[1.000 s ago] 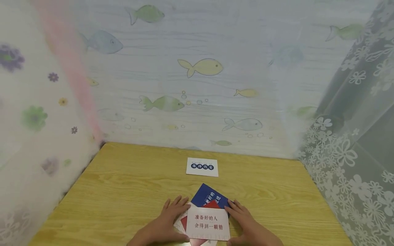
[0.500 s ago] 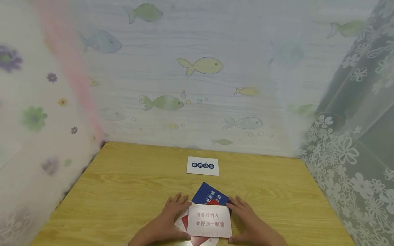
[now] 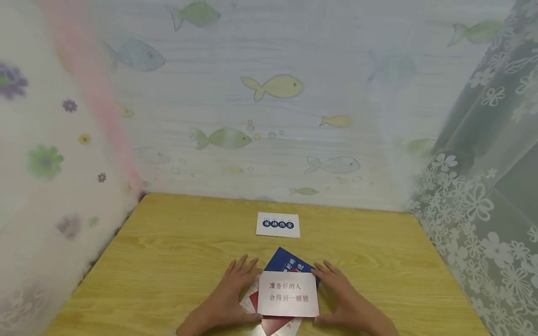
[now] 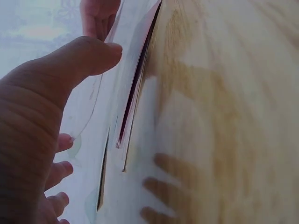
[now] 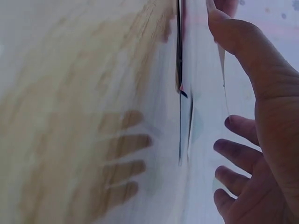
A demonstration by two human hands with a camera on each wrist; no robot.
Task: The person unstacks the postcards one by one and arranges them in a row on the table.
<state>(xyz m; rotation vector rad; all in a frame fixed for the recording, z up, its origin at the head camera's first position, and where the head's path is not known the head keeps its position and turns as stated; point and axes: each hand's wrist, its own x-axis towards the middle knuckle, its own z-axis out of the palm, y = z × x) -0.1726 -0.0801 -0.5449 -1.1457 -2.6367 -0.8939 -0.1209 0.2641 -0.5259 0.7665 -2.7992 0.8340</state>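
Note:
A white card [image 3: 287,303] with two lines of reddish characters is held level between both hands. My left hand [image 3: 227,296] grips its left side, thumb at the near corner and index fingertip at the far one. On the opposite side, my right hand [image 3: 348,301] does the same with thumb and index finger. Both wrist views show a gap between this card and the cards lying on the table. Below it are a blue card [image 3: 278,261] with white characters, a red card [image 3: 275,325] and a pale card [image 3: 248,303], partly hidden by the held one.
Farther back on the wood-grain table [image 3: 176,242] lies another white card [image 3: 278,225] with dark blue round lettering. A fish-patterned curtain [image 3: 269,116] hangs behind the table. White flowered lace [image 3: 475,205] borders the right edge, and a floral cloth [image 3: 80,186] the left.
Both hands have raised the white card a little and shifted it away from me, covering more of the red card's far corner and showing more of its near end.

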